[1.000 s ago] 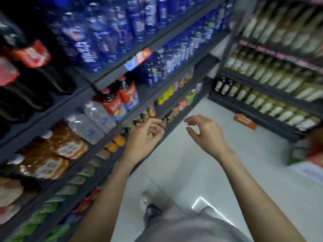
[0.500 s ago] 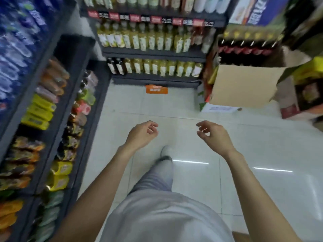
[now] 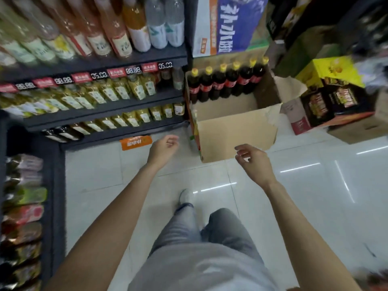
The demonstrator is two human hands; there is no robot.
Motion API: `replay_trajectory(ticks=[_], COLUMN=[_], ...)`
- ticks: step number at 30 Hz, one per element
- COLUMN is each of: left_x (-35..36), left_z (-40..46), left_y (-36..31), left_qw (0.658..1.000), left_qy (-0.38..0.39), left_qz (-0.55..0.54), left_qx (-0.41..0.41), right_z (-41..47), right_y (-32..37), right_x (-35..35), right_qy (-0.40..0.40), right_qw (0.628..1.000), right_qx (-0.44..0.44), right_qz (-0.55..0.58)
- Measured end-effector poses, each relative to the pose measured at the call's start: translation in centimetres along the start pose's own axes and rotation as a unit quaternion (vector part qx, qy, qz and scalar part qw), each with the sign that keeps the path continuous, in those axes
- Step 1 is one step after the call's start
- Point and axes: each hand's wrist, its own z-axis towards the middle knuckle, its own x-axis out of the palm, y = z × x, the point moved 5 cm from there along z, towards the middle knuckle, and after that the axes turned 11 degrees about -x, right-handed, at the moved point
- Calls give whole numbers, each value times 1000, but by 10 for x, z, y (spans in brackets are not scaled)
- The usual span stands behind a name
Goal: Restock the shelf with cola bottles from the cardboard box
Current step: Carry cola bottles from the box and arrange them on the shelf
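Fingers (image 3: 172,141) of my left hand (image 3: 161,150) hang loosely curled and hold nothing; those of my right hand (image 3: 255,162) are just as relaxed, thumb and forefinger apart, gripping nothing either. Both hands hover above the pale tiled floor (image 3: 315,196), the left one in front of the low end of the shelf unit, the right one over the near flap of the cardboard box (image 3: 235,133).

I see the box standing open on the floor straight ahead, pressed against the right end of the dark shelf (image 3: 105,106). Six cola bottles (image 3: 226,82) with yellow caps and red labels stand upright in a row along its far wall; the near part of the box shows bare cardboard. A torn flap sticks out on its right side.

On the shelf to the left I make out rows of yellowish bottles on the lower tiers and taller pink and clear bottles above, with red and black price tags (image 3: 130,71) along the edges. An orange sign (image 3: 135,142) lies at the foot of the shelf, near my left hand. To the right of the box sits a yellow and black carton (image 3: 333,93). My legs in grey trousers and one white shoe (image 3: 184,196) show below.
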Motion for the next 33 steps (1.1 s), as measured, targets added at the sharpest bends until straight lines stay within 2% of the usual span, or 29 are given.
replay_trajectory(ticks=[7, 12, 16, 18, 20, 24, 26, 30, 33], left_x=[43, 87, 135, 155, 168, 174, 174, 180, 180], left_z=[94, 152, 189, 210, 232, 265, 281, 306, 310], left_y=[-106, -168, -222, -245, -264, -280, -275, -260, -266], left_qw=[998, 997, 991, 985, 978, 938, 928, 935, 942], left_qy=[-16, -43, -70, -107, -148, -258, -263, -197, -191], left_qz=[34, 35, 72, 93, 117, 218, 255, 292, 275], left_qx=[41, 45, 85, 98, 87, 78, 66, 41, 37], right_z=[164, 274, 346, 378, 408, 459, 475, 484, 479], right_y=[-42, -91, -134, -148, -152, -159, -166, -173, -170], right_x=[-40, -81, -115, -126, -127, -109, -99, -85, -82], right_qy=[14, 28, 27, 18, 16, 117, 149, 174, 124], right_qw=[995, 987, 973, 951, 907, 808, 770, 767, 742], right_qx=[-67, -101, -133, -185, -273, -370, -395, -437, -504], right_qz=[-78, -120, -189, -246, -322, -443, -479, -436, -425])
